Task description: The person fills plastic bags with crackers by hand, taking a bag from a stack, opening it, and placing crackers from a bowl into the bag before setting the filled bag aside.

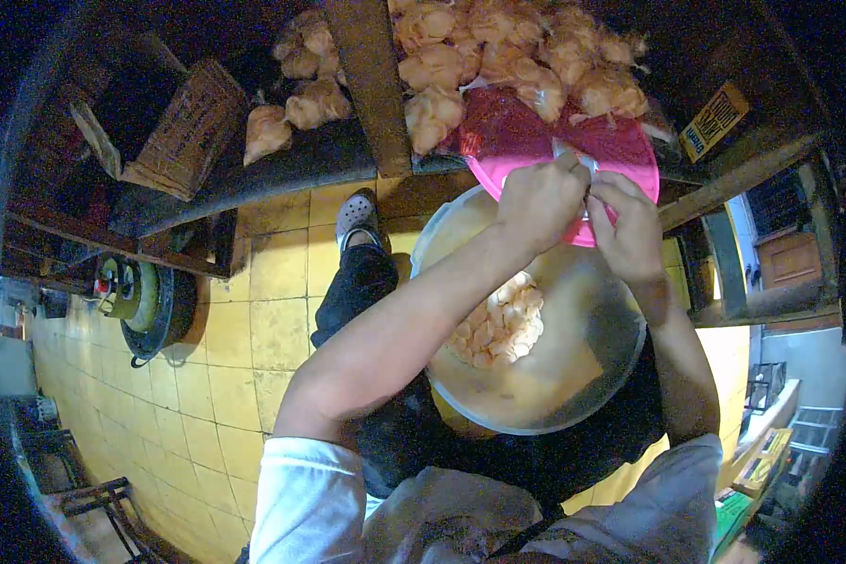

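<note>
My left hand (545,202) is closed, its fingertips pinching a thin, whitish piece of plastic that looks like a bag (585,162). Close beside it, my right hand (627,226) pinches the same plastic with thumb and fingers; most of it is hidden by the hands. Both hands are over a bright pink plastic basin (641,164) at the shelf edge. Below my forearms, a large translucent round tub (555,399) stands between my legs. A heap of pale, thin round chips (506,324) lies inside it, partly covered by my left forearm.
Several filled, tied plastic bags (432,66) crowd the wooden shelf beyond the basin, with more bags (315,101) left of the wooden post (371,85). A cardboard box (188,127) is at the left. A dark basin (174,315) sits on the yellow tiled floor (226,376).
</note>
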`<state>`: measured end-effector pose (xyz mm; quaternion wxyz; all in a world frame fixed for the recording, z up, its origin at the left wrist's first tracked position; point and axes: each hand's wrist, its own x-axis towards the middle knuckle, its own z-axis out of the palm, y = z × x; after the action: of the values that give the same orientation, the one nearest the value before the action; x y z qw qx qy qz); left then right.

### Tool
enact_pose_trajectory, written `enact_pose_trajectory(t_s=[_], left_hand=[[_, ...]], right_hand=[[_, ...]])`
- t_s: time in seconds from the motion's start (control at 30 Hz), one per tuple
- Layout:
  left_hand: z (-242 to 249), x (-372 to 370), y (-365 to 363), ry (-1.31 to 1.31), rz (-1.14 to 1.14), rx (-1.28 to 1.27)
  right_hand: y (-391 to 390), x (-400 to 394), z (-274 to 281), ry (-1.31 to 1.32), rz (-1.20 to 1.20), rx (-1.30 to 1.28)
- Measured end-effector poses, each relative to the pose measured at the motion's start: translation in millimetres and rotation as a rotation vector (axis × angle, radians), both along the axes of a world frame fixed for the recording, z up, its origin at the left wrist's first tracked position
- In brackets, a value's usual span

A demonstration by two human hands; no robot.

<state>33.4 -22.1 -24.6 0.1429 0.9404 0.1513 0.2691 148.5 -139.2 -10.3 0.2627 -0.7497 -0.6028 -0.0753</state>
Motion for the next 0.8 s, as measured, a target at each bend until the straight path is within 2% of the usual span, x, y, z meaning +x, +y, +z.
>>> enact_pose_trajectory(t_s=[0.07, 0.2, 0.27, 0.3, 0.37, 0.47, 0.6, 0.67, 0.7, 0.77, 0.8], left_hand=[[-2.5, -0.6, 2.4, -0.094, -0.020, -0.062], [-8.9, 2.7, 11.7, -0.057, 0.012, -0.129], [-24.0, 10.9, 22.3, -0.065, -0.016, -0.140], [-19.2, 7.9, 21.8, -0.071, -0.017, -0.139], [-12.6, -1.1, 19.9, -0.113, -0.140, -0.117], [-17.7, -4.2, 19.0, -0.107, -0.212, -0.089], [-4.9, -8.3, 7.5, -0.068, -0.141, -0.102], [-2.6, -8.4, 7.6, -0.145, -0.137, -0.136], [-3.7, -8.0, 9.4, -0.147, -0.140, -0.137], [-5.8, -6.8, 15.0, -0.151, -0.170, -0.158], [-7.8, -5.1, 17.7, -0.154, -0.174, -0.159]], right_hand=[[-0.1, 3.1, -1.3, 0.160, 0.047, 0.022], [0.8, -2.5, 5.0, 0.346, 0.114, 0.076], [-0.1, -9.1, 14.9, 0.138, 0.119, 0.054], [0.6, -11.1, 13.1, 0.132, 0.119, 0.055], [-2.0, -12.8, 4.0, -0.068, 0.019, 0.057], [-4.6, -12.4, 10.9, -0.190, -0.022, -0.050], [-2.9, -5.9, 5.7, -0.178, 0.011, -0.054], [-2.7, -6.3, 6.5, 0.012, 0.084, 0.045], [-2.9, -7.4, 9.5, 0.010, 0.081, 0.045], [-3.3, -10.2, 17.8, 0.249, 0.129, 0.056], [-3.1, -10.9, 18.2, 0.246, 0.125, 0.055]])
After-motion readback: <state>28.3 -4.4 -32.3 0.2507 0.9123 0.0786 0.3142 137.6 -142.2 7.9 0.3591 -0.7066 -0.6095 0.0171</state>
